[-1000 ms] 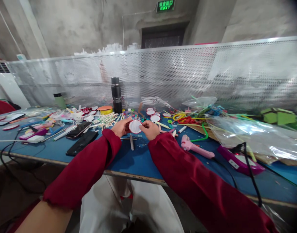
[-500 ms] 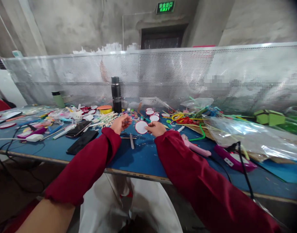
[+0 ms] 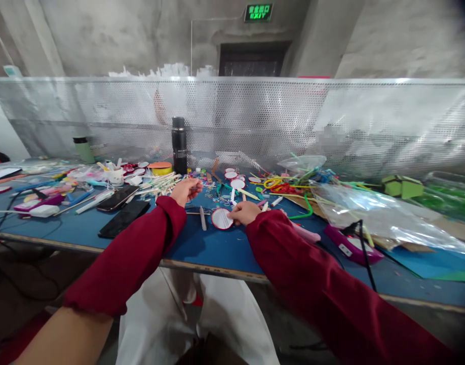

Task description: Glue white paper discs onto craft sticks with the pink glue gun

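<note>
Words on the bottle [image 3: 179, 147] are too small to read. In front of it, I can't tell if the left hand [image 3: 186, 191] holds anything. Right of the bottle, the right hand [image 3: 245, 212] hides some of the disc [image 3: 221, 219], and a sleeve [image 3: 280, 251] covers part of the pink tool [image 3: 307, 234].

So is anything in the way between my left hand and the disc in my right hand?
Nothing visible stands up between your left hand and the white disc in your right hand. A slim grey tool lies on the blue table just left of the disc, but the hand could likely pass over it.
</note>
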`<state>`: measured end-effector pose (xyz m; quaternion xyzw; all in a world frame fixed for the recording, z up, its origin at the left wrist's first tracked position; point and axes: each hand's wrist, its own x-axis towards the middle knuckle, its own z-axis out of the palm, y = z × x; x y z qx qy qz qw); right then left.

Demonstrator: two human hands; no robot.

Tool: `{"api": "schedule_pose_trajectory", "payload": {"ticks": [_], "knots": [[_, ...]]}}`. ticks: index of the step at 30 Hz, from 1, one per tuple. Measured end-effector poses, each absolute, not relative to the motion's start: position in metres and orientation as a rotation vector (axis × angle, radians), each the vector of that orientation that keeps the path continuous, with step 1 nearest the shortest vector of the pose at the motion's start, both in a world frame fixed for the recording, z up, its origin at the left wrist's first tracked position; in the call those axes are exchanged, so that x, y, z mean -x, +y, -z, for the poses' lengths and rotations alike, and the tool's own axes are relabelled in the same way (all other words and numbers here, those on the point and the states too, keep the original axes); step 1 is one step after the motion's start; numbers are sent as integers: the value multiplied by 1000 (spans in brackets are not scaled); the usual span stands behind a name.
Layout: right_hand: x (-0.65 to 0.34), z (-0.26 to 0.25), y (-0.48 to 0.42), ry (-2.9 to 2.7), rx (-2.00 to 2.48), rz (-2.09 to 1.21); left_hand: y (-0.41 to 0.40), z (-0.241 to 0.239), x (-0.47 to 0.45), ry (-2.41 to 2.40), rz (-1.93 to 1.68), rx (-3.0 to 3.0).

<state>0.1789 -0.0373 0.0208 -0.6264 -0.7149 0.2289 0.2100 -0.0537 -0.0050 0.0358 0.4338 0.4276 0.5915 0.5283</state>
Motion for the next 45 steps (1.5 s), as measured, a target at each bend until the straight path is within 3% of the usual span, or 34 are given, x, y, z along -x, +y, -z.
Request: {"api": "schedule_pose_trajectory", "payload": {"ticks": [23,36,45], "knots": [[-167,-20,-38,-2143,1818,-296,-8,-36,52,1058,-1395,-1116],[-171,-14,-44,-2152,1723,-180,2,-27,54,1215,-1392,-1588],[-197,-31,-101,-1908,1498,4,-26,-39,73,1570,-1348,-2079]]}}
